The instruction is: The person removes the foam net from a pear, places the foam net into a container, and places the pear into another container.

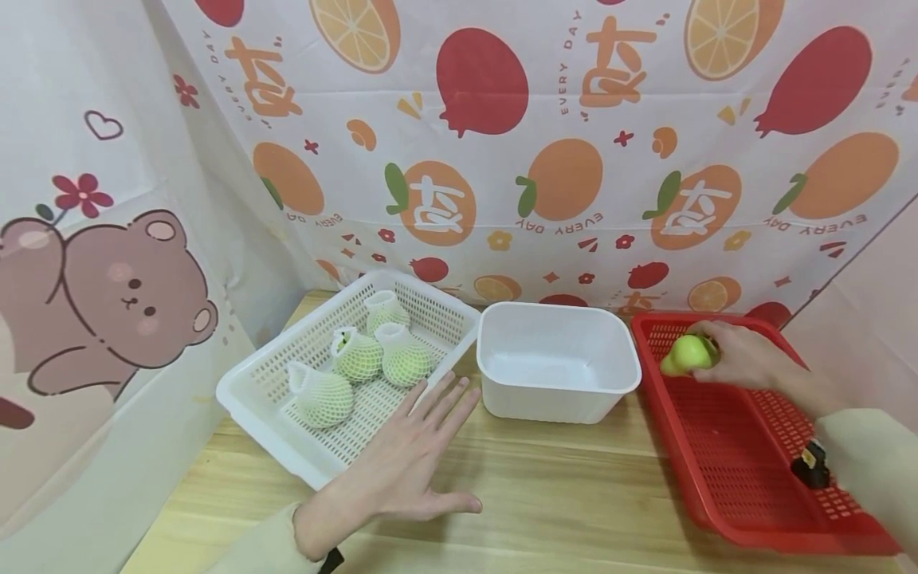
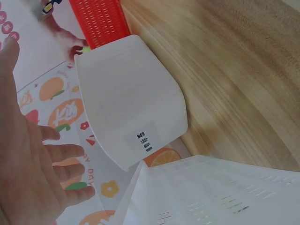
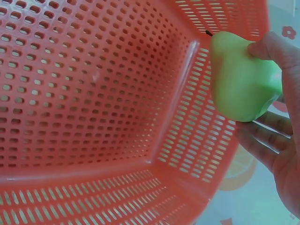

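Observation:
My right hand [image 1: 742, 356] holds a green pear [image 1: 688, 354] over the far left corner of the red basket [image 1: 739, 470]. In the right wrist view the thumb is on one side of the pear [image 3: 243, 77] and the fingers on the other, with its dark stem pointing away from the palm. My left hand [image 1: 412, 458] is spread with straight fingers, holding nothing, over the near right side of the white basket [image 1: 276, 446]. Several pears in white foam nets lie in that basket, one of them a netted pear [image 1: 323, 397] at the left.
Between the two baskets stands a deep white bin [image 1: 559, 402], with a label [image 2: 143, 140] on its side. All three containers rest on a wooden table [image 1: 566, 494]. A printed cloth [image 1: 495, 191] hangs close behind them, and another with a bear [image 1: 136, 295] at the left.

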The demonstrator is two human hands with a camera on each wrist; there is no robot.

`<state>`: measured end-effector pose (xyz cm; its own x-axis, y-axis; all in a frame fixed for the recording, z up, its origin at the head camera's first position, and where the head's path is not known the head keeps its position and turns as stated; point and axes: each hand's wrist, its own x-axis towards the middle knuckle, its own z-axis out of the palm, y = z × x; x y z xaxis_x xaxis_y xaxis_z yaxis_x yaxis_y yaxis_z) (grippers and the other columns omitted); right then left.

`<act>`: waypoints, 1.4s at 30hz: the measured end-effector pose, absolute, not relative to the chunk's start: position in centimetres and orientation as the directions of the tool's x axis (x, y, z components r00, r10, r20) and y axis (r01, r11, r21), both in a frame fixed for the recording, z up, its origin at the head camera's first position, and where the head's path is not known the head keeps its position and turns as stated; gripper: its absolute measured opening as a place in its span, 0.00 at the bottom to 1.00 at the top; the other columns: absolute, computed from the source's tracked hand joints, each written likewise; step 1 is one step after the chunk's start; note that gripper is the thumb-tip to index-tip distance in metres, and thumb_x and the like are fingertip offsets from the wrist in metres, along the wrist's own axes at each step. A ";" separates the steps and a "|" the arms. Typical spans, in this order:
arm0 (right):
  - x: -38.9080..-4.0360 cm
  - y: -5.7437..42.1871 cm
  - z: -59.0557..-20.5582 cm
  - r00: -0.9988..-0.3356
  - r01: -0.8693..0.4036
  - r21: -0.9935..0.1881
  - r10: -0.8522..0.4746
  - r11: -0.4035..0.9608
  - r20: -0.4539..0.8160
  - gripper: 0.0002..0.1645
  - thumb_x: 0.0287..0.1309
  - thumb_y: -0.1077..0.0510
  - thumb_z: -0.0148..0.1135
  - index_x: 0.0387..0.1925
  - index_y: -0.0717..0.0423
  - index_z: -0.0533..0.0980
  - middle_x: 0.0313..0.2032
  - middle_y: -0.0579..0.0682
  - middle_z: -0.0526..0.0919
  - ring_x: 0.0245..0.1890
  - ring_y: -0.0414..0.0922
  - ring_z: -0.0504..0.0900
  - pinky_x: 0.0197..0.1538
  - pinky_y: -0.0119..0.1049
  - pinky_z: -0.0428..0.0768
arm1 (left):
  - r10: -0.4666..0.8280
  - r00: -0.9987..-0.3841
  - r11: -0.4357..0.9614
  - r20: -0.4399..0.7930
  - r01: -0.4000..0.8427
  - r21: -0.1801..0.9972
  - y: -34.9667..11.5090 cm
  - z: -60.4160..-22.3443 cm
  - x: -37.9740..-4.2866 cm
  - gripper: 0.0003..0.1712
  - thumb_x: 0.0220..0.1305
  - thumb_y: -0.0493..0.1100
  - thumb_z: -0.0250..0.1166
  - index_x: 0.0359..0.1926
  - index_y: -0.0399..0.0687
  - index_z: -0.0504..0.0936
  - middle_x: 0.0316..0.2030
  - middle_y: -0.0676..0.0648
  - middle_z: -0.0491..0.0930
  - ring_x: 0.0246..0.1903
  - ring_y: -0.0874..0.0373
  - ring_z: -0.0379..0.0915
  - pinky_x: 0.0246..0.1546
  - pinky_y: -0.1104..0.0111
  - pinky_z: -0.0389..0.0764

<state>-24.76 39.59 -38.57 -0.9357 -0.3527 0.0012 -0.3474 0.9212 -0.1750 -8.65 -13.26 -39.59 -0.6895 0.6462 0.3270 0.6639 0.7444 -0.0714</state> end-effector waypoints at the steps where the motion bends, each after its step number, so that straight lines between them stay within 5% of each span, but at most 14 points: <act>1: -24.8 39.6 -38.7 -0.937 -0.341 -0.184 -0.348 0.922 -0.006 0.44 0.46 0.46 0.83 0.62 0.60 0.76 0.51 0.58 0.86 0.43 0.50 0.81 0.41 0.42 0.82 | 0.646 -0.689 0.745 0.328 0.663 -0.073 -13.2 -39.6 -8.7 0.72 0.54 0.88 0.57 0.84 0.45 0.53 0.79 0.39 0.65 0.79 0.42 0.62 0.78 0.43 0.65; 25: -25.7 39.9 -42.0 -0.934 -0.338 -0.272 -0.357 0.901 -0.024 0.44 0.47 0.44 0.82 0.60 0.62 0.76 0.50 0.60 0.86 0.47 0.55 0.82 0.50 0.60 0.86 | 0.643 -0.680 0.747 0.352 0.659 -0.092 -13.7 -40.1 -8.5 0.70 0.55 0.89 0.54 0.82 0.44 0.59 0.77 0.40 0.69 0.77 0.44 0.66 0.76 0.43 0.69; 42: -26.0 40.9 -43.1 -0.947 -0.269 -0.324 -0.310 0.907 -0.083 0.42 0.49 0.44 0.81 0.59 0.62 0.75 0.46 0.58 0.85 0.42 0.50 0.81 0.43 0.43 0.82 | 0.633 -0.683 0.754 0.365 0.651 -0.088 -13.9 -40.6 -8.6 0.69 0.55 0.91 0.51 0.80 0.44 0.62 0.76 0.41 0.70 0.77 0.46 0.66 0.76 0.47 0.69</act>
<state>-25.99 40.86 -43.14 -0.9472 -0.3099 -0.0828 -0.2685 0.9072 -0.3238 -8.57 -13.93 -40.62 -0.6828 0.6327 0.3654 0.6514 0.7536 -0.0875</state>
